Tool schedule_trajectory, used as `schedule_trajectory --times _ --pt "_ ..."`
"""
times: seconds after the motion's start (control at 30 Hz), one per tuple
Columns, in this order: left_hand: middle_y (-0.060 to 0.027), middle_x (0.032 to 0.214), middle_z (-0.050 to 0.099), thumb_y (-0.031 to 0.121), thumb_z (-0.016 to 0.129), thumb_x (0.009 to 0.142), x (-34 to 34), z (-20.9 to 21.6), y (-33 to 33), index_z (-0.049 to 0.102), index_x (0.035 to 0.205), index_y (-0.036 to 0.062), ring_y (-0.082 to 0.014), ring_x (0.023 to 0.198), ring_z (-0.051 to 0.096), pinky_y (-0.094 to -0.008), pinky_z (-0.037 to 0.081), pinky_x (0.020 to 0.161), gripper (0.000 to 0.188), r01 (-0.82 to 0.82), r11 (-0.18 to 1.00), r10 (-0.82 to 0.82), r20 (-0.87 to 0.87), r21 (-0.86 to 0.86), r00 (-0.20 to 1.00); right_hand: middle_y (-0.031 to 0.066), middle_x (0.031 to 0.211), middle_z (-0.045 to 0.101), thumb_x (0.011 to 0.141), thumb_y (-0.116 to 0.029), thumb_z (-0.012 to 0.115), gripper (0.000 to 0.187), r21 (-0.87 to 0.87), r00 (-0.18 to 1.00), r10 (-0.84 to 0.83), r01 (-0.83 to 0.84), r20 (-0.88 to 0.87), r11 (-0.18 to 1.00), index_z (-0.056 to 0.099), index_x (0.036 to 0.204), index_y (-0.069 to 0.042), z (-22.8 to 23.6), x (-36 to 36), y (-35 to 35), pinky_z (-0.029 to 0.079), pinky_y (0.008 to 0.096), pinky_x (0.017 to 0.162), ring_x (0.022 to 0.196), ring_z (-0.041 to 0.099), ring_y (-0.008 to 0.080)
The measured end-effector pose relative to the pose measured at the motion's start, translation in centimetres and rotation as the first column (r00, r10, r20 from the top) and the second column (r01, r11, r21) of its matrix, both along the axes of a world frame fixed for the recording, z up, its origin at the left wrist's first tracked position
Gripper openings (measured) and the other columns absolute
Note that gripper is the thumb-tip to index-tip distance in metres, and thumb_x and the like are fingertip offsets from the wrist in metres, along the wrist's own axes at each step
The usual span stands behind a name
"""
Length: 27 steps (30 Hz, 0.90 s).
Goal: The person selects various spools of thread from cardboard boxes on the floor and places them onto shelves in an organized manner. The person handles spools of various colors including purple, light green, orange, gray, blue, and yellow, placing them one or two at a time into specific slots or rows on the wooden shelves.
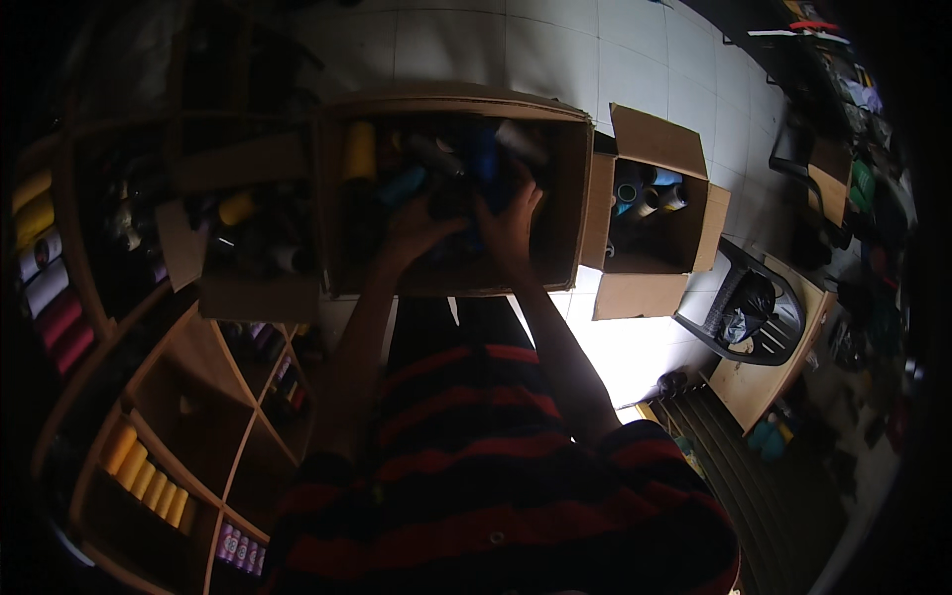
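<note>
Both of my hands reach into a large open cardboard box (454, 98) that holds several spools of thread. My right hand (512, 220) curls its fingers around a dark blue thread spool, mostly hidden in shadow. My left hand (420, 234) is bent beside it, thumb pointing right, against something dark that I cannot make out. Close to the hands lie a bright blue spool (483, 151), a light blue spool (401, 185) and a greyish spool (433, 153). A yellow spool (360, 151) stands in the far left corner, and a pale one (523, 143) lies far right.
A smaller open box (650, 257) with several spools stands right. Another open box (244, 300) with a yellow spool (237, 207) is at left. Wooden shelves (246, 436) with thread rows fill the left side. A dark chair (759, 307) with a black bag stands right on the tiled floor.
</note>
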<state>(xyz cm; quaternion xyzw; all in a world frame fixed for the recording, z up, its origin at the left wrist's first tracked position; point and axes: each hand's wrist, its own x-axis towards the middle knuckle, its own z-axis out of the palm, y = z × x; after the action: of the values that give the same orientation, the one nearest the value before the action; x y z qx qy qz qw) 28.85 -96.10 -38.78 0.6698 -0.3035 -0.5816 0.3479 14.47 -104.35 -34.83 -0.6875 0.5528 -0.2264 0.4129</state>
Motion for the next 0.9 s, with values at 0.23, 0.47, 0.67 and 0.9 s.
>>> schedule_trajectory --times 0.23,0.47,0.67,0.9 --pt "-0.0162 0.121 0.058 0.017 0.079 0.068 -3.2 3.2 -1.9 0.039 0.135 -0.0043 -0.0261 0.113 0.056 -0.0363 0.043 0.099 0.080 -0.117 0.986 0.103 -0.121 -0.121 0.987 0.0283 0.133 0.029 0.066 -0.009 0.073 0.094 0.015 0.992 0.119 -0.120 0.051 0.993 0.021 0.144 -0.010 0.2 -1.8 -2.6 0.035 0.0450 0.104 0.124 0.036 0.0453" --pt "-0.0232 0.128 0.050 0.029 0.076 0.073 -4.3 0.2 -2.1 0.040 0.134 0.0015 -0.0359 0.116 0.051 -0.0468 0.042 0.095 0.076 -0.013 0.994 -0.056 0.621 0.106 0.782 0.0202 0.128 0.046 0.065 -0.007 0.075 0.082 0.464 0.956 -0.044 -0.100 0.289 0.880 0.036 0.137 -0.010 -1.5 -6.5 -5.3 0.041 0.0395 0.099 0.122 0.045 0.0328" --pt "-0.0166 0.135 0.042 0.025 0.078 0.067 -5.0 2.2 -5.0 0.046 0.131 0.0123 -0.0362 0.126 0.039 -0.0577 0.036 0.096 0.072 0.273 0.929 -0.345 0.850 0.249 0.399 0.0173 0.129 0.045 0.069 -0.022 0.075 0.077 0.623 0.874 -0.235 -0.094 0.425 0.777 0.037 0.135 -0.008 -0.6 -8.8 -3.6 0.044 0.0387 0.095 0.117 0.049 0.0296" --pt "-0.0065 0.132 0.046 0.023 0.070 0.071 -4.2 -1.3 -10.3 0.056 0.122 0.0198 -0.0310 0.131 0.035 -0.0609 0.022 0.109 0.053 0.746 0.629 -0.311 0.950 0.220 -0.017 0.0133 0.115 0.056 0.082 -0.029 0.069 0.066 0.876 0.644 -0.595 -0.326 0.481 0.356 0.034 0.137 -0.015 3.5 -10.4 -2.4 0.055 0.0342 0.067 0.080 0.065 0.0224"
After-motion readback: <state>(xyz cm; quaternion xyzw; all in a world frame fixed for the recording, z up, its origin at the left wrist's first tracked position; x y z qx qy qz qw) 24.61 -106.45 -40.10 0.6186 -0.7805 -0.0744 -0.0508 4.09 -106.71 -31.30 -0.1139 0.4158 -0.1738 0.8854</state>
